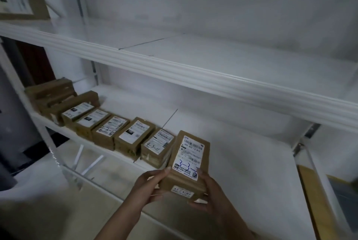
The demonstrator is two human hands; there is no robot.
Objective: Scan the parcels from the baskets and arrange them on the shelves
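In the lower centre of the frame, both hands hold one brown parcel point(188, 162) by its near end. The left hand point(149, 184) has its fingers curled round the left edge, thumb on top. The right hand point(212, 194) grips the right corner in the same way. Held from both sides like this, the box can be steered straight.

Its white label point(190, 154) faces up with a blue handwritten number showing, probably so the code can be read from the aisle. A small sticker point(183, 189) sits on the near end face.

The parcel points away into the middle shelf point(242, 154), just right of the neighbouring parcel point(157, 147). I cannot tell whether its far end rests on the board yet. It looks to me like the placing step, taking the next free spot.

Beyond, the row of parcels point(108, 129) runs toward the left of the frame, side by side with labels up, so this one is lined up to match. The shelf to the right of it is bare.

Farther back, the upper shelf point(222, 53) crosses the frame, with one labelled box point(21, 1) at the upper left.
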